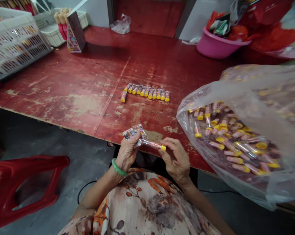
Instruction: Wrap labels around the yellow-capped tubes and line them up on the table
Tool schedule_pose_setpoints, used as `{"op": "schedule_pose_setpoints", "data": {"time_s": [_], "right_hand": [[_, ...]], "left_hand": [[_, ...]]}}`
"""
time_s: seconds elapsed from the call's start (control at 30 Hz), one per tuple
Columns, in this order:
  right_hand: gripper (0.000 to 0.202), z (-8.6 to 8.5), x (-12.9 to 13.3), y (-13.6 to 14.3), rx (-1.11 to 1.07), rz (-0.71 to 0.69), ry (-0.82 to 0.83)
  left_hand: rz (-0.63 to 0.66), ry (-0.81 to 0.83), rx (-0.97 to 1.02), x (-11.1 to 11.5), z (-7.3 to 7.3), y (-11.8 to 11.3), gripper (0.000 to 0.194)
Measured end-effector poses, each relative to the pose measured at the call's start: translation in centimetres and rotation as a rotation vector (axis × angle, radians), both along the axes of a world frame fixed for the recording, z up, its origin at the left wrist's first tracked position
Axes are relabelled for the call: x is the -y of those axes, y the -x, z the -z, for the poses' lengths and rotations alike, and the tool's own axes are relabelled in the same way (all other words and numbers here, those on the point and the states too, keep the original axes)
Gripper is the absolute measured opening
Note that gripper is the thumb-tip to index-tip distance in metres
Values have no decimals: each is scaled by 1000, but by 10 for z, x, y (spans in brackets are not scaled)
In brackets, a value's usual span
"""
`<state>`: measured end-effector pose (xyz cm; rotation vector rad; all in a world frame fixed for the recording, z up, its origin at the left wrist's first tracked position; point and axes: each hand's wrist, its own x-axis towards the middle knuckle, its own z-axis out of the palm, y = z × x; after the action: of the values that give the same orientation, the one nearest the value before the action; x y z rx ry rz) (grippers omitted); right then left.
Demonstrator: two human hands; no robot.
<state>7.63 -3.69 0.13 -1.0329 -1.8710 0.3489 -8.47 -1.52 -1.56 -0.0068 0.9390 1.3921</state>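
My left hand (129,150), with a green bangle at the wrist, pinches several small printed cards (134,132) near the table's front edge. Between my two hands lies a clear plastic tube (153,144) with a pink printed label and a yellow cap. Its clear end meets the cards at my left hand, and my right hand (175,158) grips the yellow cap end with thumb and fingers. Farther up the table, a row of similar yellow-capped tubes (146,92) lies side by side, with one tube (123,96) just below the row's left end.
On the right, a large clear plastic bag (206,94) lies open, full of yellow-capped tubes. A pink basin (218,44) stands behind it. White crates (15,42) and a triangular printed box (75,34) occupy the back left. A red stool (39,163) is at the lower left.
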Motion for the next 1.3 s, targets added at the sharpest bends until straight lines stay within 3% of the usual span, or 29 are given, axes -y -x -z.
{"op": "schedule_pose_setpoints", "data": {"time_s": [0.23,0.33,0.6,0.8,0.97,1.07,1.2,1.3], "right_hand": [[43,22,8,7,150,90,-326],[49,32,8,10,199,73,-381],[39,25,-1,14,82,-67,-234],[42,23,-28,17,-45,-86,-6],[34,10,-31,11,-140,-232,165],[28,2,-24,7,-88,-219,68],[36,1,-17,10,-23,-116,-153],[40,3,-14,13,-27,-95,-204]], "left_hand": [[19,20,48,2,-1,-2,38],[23,1,17,4,0,-3,42],[174,-77,-44,8,2,1,38],[291,-136,-3,11,-5,-2,33],[310,-165,24,12,-9,0,31],[315,-165,31,12,-11,-1,31],[306,-169,11,14,-15,-5,33],[300,-168,4,15,-18,-7,35]]}}
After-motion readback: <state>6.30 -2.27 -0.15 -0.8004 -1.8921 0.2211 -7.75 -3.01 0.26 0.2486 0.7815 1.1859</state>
